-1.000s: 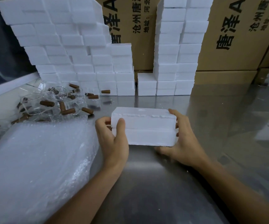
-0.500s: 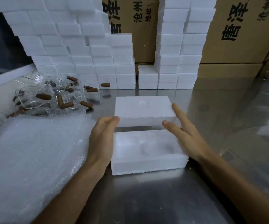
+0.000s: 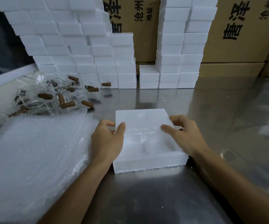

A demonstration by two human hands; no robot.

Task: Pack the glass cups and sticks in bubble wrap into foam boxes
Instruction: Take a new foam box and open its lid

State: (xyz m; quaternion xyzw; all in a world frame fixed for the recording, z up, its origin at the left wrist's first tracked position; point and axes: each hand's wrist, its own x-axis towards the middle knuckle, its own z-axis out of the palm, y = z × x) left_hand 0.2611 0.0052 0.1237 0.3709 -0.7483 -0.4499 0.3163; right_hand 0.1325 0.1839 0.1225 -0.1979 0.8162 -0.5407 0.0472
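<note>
- Brushed steel table point(image 3: 163, 199) is stretching across the view, dull grey and throwing back soft reflections.
- Two foam halves are lying side by side near the middle: the foam lid point(image 3: 140, 118), flat with a round dimple, is sitting farther away, and the foam tray point(image 3: 148, 156), with rough-cut edges and moulded hollows, is sitting closer to the person.
- Left hand point(image 3: 108, 141) is gripping the lid's left corner, thumb curling over the top.
- Right hand point(image 3: 182, 135) is pinching the lid's right corner, thumb on top and fingers bent round the edge.
- Bubble wrap point(image 3: 33, 159), cloudy and dimpled, is lying in a pile at the left, touching the left wrist.
- Glass cups point(image 3: 32, 96) are lying tumbled beyond it, clear and curved, mixed with short brown sticks point(image 3: 67, 104).
- Foam boxes point(image 3: 82, 62) are standing in white brick-like stacks against the back.
- Cardboard cartons point(image 3: 237, 38) behind are showing large black Chinese characters, including 唐泽 and 沧州.
</note>
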